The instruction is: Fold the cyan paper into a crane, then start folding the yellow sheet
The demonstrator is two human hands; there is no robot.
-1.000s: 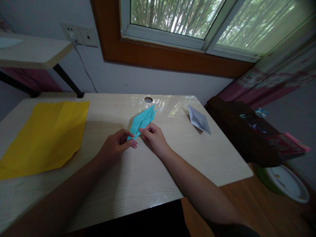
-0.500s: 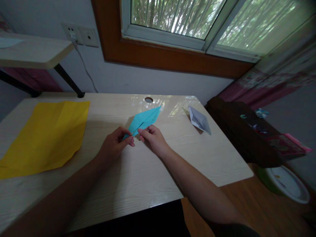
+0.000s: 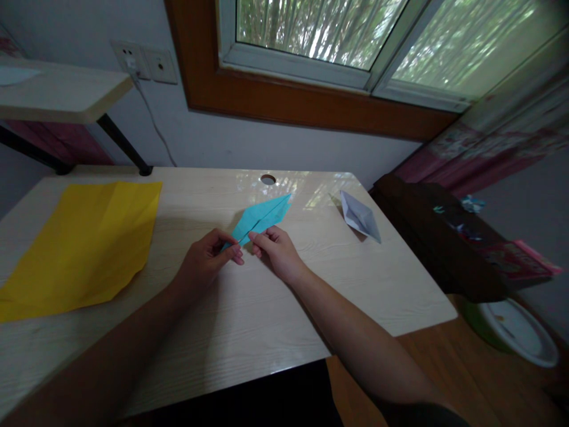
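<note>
Mid-frame, left hand (image 3: 208, 259) and right hand (image 3: 276, 252) pinch the blue folded paper (image 3: 262, 217); since a second ago its flaps have closed into one flat point.

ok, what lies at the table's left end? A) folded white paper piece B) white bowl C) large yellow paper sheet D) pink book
C: the large yellow paper sheet lies flat on the left end of the pale wooden table, away from the folded blue paper piece that both hands pinch.
</note>
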